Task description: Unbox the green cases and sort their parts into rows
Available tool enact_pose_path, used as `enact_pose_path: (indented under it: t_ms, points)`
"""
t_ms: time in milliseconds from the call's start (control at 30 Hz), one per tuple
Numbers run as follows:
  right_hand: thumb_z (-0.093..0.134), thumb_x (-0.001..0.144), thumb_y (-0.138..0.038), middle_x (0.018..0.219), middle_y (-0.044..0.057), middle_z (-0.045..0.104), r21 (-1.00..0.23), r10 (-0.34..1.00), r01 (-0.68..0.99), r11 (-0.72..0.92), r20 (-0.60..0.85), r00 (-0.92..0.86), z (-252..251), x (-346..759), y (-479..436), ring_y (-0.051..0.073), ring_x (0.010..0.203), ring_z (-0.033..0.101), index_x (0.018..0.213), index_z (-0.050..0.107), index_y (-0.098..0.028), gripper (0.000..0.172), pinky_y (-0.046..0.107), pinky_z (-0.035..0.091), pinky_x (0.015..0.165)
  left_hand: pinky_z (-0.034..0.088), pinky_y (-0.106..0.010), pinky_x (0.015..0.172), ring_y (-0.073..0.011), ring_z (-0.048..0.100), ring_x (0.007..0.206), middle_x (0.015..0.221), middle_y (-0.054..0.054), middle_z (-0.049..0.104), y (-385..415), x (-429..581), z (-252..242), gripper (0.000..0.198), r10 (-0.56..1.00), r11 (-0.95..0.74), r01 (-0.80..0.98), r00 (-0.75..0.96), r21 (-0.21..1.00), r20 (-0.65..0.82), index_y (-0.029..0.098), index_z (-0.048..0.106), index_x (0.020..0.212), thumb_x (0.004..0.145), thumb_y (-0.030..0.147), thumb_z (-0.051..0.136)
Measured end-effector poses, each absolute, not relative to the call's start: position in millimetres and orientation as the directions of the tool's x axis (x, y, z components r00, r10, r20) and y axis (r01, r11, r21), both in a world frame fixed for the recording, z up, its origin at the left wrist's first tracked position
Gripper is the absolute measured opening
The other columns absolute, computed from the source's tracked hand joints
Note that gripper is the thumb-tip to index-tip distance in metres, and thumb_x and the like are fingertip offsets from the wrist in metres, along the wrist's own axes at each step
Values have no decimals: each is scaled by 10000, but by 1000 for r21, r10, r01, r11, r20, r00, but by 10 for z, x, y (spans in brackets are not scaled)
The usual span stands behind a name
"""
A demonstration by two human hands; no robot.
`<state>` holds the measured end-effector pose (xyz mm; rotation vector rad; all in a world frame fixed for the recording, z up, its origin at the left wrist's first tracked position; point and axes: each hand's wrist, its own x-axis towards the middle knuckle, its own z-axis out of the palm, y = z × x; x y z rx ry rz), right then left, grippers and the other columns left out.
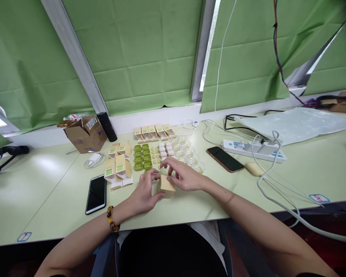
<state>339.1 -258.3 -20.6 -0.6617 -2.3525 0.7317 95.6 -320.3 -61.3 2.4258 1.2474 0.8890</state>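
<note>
A small tan cardboard box [167, 186] stands on the table before me. My left hand [143, 193] holds it from the left, with the thumb low on the near side and the fingers bent round the far side. At the box's top and right edge is my right hand [185, 175], its fingers curled and their tips on the box. Just beyond are green square cups [138, 158] in two columns, tiny yellowish pieces [155, 157], pale pink cylinders [166, 149] and clear plastic cups [191, 157]. Open tan boxes with green windows [120, 167] stand to the left.
More tan boxes [153, 133] line the back. At left are a white-framed phone [96, 194], a coiled white cable [95, 159], a cardboard carton [86, 135] and a black cylinder [107, 127]. A second phone [225, 159] and a power strip [253, 151] with cables lie right.
</note>
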Motion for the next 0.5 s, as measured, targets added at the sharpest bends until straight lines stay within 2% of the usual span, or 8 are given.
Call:
enact_pose_path:
  t_ms: [100,267,400,500]
  points:
    - [587,943,-192,1259,96,586,-683,621,229,694,405,-671,-194,3405,-2584,187,899,676,1299,516,-254,368,294,582,642,554,-557,1044,-335,595,1255,1350,-172,570,-3205,956,-578,691,740,-658,610,412,442,532,236,367,1467,906,252,771]
    - [612,991,-307,1360,124,584,-752,664,157,640,439,-605,-178,3375,-2653,237,1060,682,1382,481,-278,414,327,608,723,539,-560,1020,-344,533,1222,1296,-178,579,-3215,948,-476,601,622,-707,673,445,217,644,193,464,1454,908,168,714]
    - [616,1014,-353,1372,135,590,-775,660,112,622,443,-606,-220,3307,-2710,232,1014,703,1463,428,-294,490,335,610,717,556,-513,984,-333,547,1185,1260,-184,566,-3204,929,-432,567,554,-685,721,419,107,719,158,510,1432,898,165,702]
    - [621,1010,-336,1363,143,603,-755,661,113,646,478,-579,-261,3254,-2735,255,1049,709,1471,418,-295,505,366,622,746,575,-467,947,-316,580,1140,1208,-172,583,-3180,921,-417,547,482,-685,729,437,15,759,144,539,1407,884,149,701]
